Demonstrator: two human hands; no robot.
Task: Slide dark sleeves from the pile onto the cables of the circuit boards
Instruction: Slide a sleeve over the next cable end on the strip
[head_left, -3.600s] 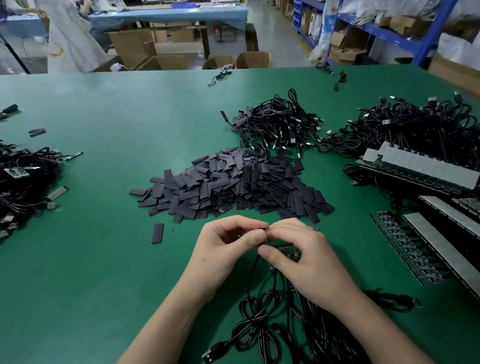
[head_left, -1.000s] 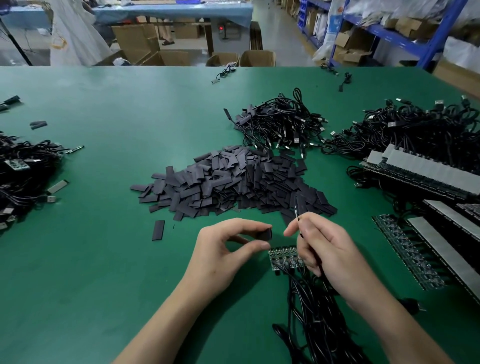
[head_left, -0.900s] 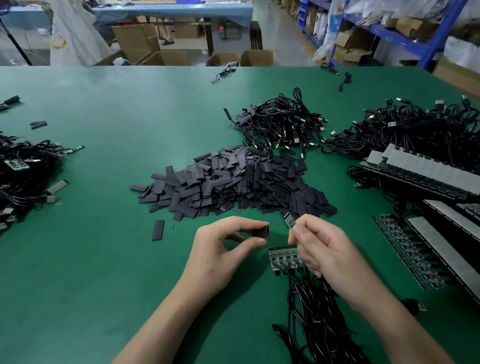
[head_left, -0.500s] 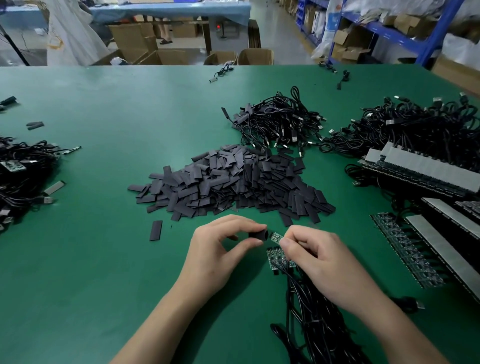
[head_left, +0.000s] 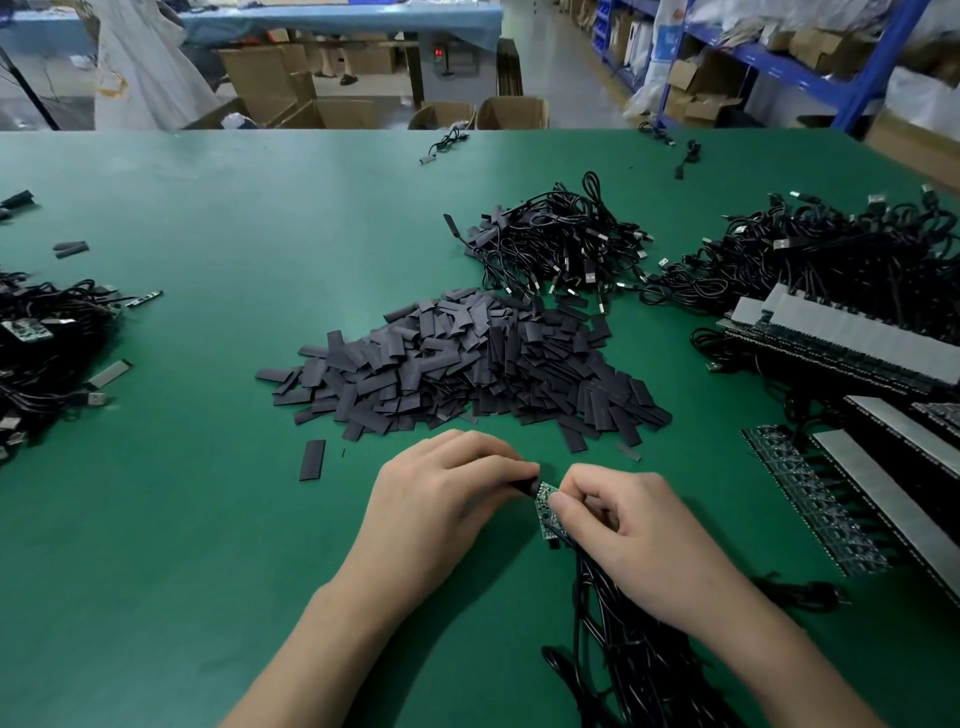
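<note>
Pinching a dark sleeve (head_left: 525, 484) between thumb and fingertips, the left hand (head_left: 441, 504) sits just below the centre of the frame, its grip narrow and closed on the tube. The right hand (head_left: 639, 530) is right beside it, thumb and forefinger closed on a small green circuit board (head_left: 546, 506) whose upper end meets the sleeve's open mouth; whether the board has entered the sleeve cannot be told. From under the right hand a bundle of black cables (head_left: 634, 660) runs down to the lower edge of the frame.

Above the hands, in the middle of the green table (head_left: 208, 519), lies the pile of dark sleeves (head_left: 467, 364), flat short strips heaped loosely. One stray sleeve (head_left: 312, 460) lies apart at the pile's lower left. Above and to the right of the pile is a tangle of black USB cables (head_left: 561, 244), and a larger tangle (head_left: 831, 260) fills the upper right. Below that, at the right edge, rows of circuit boards (head_left: 815, 499) lie side by side with pale grey strips (head_left: 852, 332) over them. At the left edge sits another heap of cables with boards (head_left: 41, 353), with a few loose parts near it. Beyond the table's far edge stand cardboard boxes (head_left: 311, 88) and blue shelving (head_left: 779, 57).
</note>
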